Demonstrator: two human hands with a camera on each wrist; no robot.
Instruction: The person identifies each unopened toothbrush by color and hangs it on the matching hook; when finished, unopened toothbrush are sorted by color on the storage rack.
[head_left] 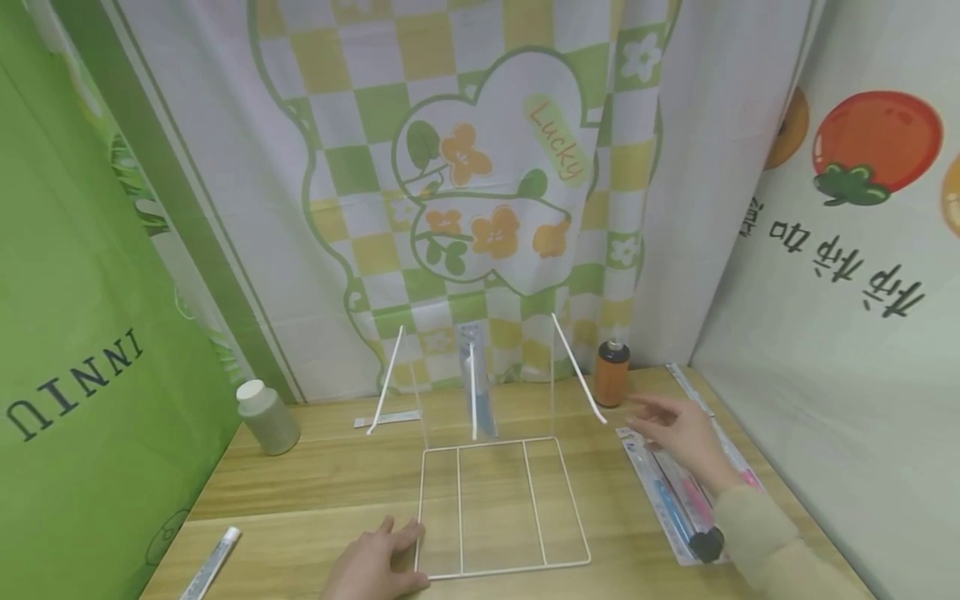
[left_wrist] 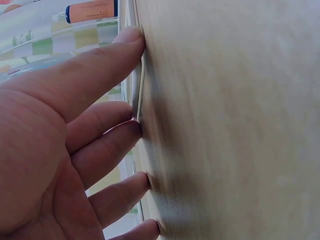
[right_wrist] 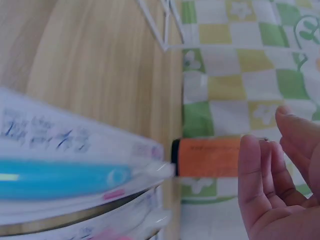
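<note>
A white wire rack (head_left: 502, 569) with upright hooks stands on the wooden table. At its front left corner, my left hand (head_left: 371, 562) rests with spread fingers touching the base wire and tabletop; the left wrist view has the thumb (left_wrist: 95, 70) along the wire. A toothbrush pack (head_left: 483, 392) is at the rack's middle hook. My right hand (head_left: 686, 433) hovers over toothbrush packs (head_left: 637, 454) at the right, fingers loosely bent and holding nothing. In the right wrist view, one pack (right_wrist: 65, 125) shows a blue toothbrush.
An orange bottle (head_left: 611, 377) with a dark top stands just beyond my right hand. At the back left is a white-capped bottle (head_left: 268, 421). A slim white tube (head_left: 212, 565) lies front left, and a small flat strip (head_left: 387, 419) behind the rack. Curtains surround the table.
</note>
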